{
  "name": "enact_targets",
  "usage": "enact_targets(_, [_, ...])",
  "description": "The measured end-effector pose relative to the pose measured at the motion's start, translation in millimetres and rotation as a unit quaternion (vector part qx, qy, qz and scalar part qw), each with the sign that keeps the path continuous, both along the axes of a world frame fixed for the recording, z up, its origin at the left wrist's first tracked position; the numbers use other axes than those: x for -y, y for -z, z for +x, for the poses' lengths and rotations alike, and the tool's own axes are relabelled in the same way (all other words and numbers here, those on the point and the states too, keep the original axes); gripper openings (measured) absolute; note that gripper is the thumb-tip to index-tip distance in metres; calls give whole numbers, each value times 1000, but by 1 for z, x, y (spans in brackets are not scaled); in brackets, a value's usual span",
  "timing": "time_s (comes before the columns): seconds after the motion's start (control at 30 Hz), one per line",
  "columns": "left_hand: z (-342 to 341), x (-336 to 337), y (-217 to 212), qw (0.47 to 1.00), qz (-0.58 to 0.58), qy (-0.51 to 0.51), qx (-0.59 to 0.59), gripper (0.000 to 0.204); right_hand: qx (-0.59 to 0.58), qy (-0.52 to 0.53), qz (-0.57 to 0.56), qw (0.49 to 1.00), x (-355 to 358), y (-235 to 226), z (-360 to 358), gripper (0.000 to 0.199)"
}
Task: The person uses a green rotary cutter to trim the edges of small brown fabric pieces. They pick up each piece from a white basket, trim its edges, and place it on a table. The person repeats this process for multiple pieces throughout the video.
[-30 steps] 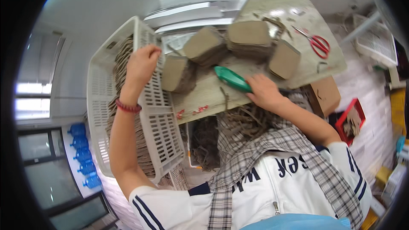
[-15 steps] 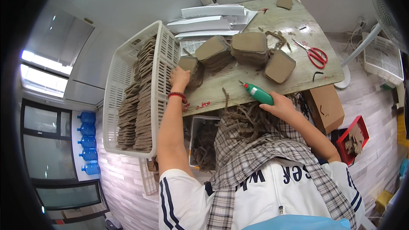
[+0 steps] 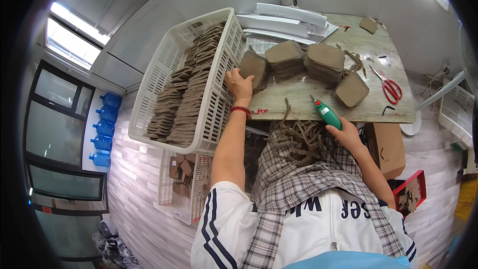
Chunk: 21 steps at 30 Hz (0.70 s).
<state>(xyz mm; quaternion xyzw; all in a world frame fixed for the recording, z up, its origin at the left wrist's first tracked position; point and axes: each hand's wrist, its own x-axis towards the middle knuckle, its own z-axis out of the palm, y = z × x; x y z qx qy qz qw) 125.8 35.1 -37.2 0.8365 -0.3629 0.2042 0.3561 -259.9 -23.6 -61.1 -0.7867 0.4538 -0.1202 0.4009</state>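
Desk [image 3: 294, 97] in the middle, white crate [image 3: 214, 109] at its left, loaded with rows of thin brown pieces [image 3: 191, 84]. White top [image 3: 308, 229]: big dark letters on the chest, upside down from here, cut off by the straps of the checked apron [image 3: 296, 189]. Paper sheets [image 3: 284, 22] at the back of the desk; fine print underneath, too small to read. Brown scraps [image 3: 298, 142] heaped on the lap. Four piles of brown pieces in an arc on the desk; left hand [image 3: 240, 87] on the leftmost pile [image 3: 253, 69], fingers on its crate side, thumb on its right; can't tell if it's pinching. Right hand [image 3: 348, 134] wrapped round the green tool [image 3: 328, 114], tip over the desk's near edge; pale label, unreadable. Red-handled scissors [image 3: 392, 91] at right, loose. Red bits [image 3: 259, 111] near the front edge.
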Motion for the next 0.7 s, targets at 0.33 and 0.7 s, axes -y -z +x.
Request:
enact_targets(0.33, [-114, -21, -17, 644, -489, 176, -561, 38, 139, 15, 130, 982, -19, -44, -8, 34])
enact_targets(0.7, [-179, -3, -48, 410, -535, 256, -693, 42, 239, 48, 69, 967, -58, -84, -22, 41])
